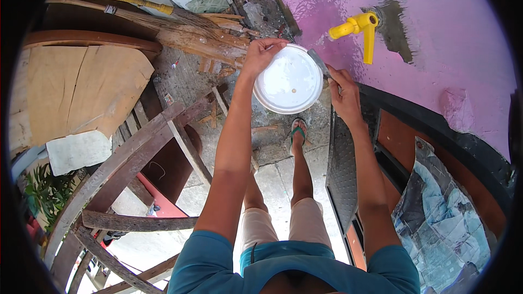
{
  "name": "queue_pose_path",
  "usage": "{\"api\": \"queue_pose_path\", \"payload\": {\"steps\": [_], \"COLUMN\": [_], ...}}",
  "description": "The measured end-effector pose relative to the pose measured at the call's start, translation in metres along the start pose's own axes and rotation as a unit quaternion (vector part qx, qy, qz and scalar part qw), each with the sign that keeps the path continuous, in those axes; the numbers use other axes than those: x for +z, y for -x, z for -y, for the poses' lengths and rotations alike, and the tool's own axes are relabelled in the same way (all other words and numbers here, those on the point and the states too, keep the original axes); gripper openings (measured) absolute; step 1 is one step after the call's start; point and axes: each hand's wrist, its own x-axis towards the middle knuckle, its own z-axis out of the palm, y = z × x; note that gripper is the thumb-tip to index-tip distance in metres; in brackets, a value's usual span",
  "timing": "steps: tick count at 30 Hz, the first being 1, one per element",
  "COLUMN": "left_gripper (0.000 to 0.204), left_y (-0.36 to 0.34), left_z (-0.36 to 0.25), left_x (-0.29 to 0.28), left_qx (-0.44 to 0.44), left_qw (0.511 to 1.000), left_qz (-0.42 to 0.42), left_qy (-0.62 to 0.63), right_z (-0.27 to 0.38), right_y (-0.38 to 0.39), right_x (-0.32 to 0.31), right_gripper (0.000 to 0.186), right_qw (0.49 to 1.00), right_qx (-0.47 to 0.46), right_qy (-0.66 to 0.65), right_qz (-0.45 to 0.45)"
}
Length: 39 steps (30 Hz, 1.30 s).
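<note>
The teal shirt point(338, 275) has short sleeves point(210, 250); the shorts point(309, 223) are pale beige, and a visible flip-flop point(292, 132) has green straps point(297, 129).

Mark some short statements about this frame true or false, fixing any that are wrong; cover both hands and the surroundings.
1. The left hand holds the round white object at its upper left rim. True.
2. The right hand is empty. False: it holds a flat grey tool at the object's right rim.
3. The tap is blue. False: it is yellow.
4. A small brown spot shows on the white object. True.
5. The pink wall is on the picture's left side. False: it is at the upper right.
</note>
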Motion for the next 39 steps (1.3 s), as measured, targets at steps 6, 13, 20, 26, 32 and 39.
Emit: {"api": "queue_pose_path", "payload": {"steps": [6,13,20,26,32,39], "left_gripper": [0.017,0.020,0.021,0.032,0.039,0.040], "left_y": [0.000,0.009,0.009,0.011,0.007,0.008], "left_z": [0.006,-0.002,-0.016,-0.013,-0.006,-0.006], "left_x": [0.000,0.001,-0.009,-0.016,-0.030,-0.031], "left_qx": [0.013,-0.042,-0.083,-0.049,-0.095,-0.086], "left_qw": [0.998,0.997,0.990,0.974,0.953,0.942], "left_qz": [0.029,0.059,0.104,0.220,0.287,0.320], "left_qy": [-0.050,0.013,-0.035,-0.001,-0.013,-0.044], "right_z": [0.026,0.028,0.010,0.020,0.021,0.027], "right_y": [0.010,0.006,0.005,0.001,0.000,-0.014], "right_x": [-0.005,-0.004,0.008,0.004,0.000,0.001], "right_gripper": [0.040,0.039,0.042,0.042,0.043,0.039], "right_qw": [0.991,0.991,0.998,0.992,0.993,0.984], "right_qx": [0.064,0.082,0.045,0.080,0.023,-0.028], "right_qy": [0.107,0.101,0.008,0.070,0.061,0.095], "right_qz": [0.053,0.042,0.050,0.062,0.095,0.147]}}
